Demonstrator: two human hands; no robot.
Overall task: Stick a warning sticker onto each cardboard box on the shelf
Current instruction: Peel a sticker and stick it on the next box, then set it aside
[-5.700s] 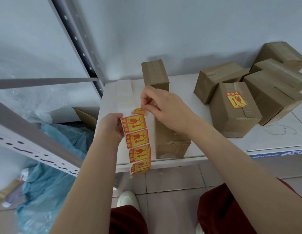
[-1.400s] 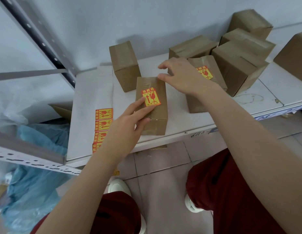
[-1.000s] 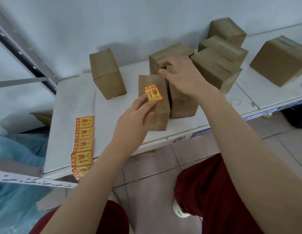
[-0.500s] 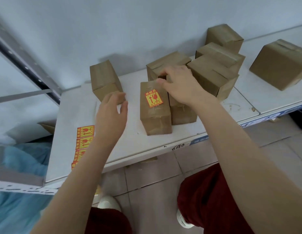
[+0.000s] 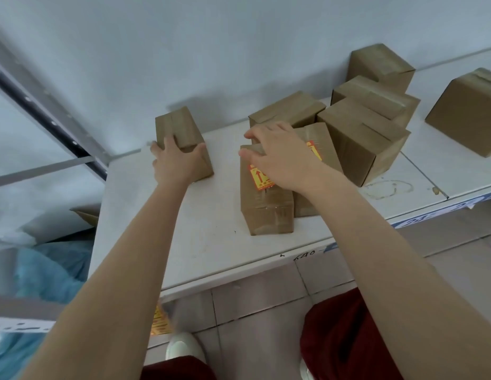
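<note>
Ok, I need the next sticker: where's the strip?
Head view, lower left: the sticker strip pokes out below the shelf's front edge, right of the left forearm and above the white shoe.

Both arms stretch out over the shelf [image 5: 206,242]. The left hand [image 5: 178,160] clasps the plain box [image 5: 184,127] near the shelf's back-left. The right hand [image 5: 280,157] grips the stickered box [image 5: 266,212] at mid-shelf.
</note>
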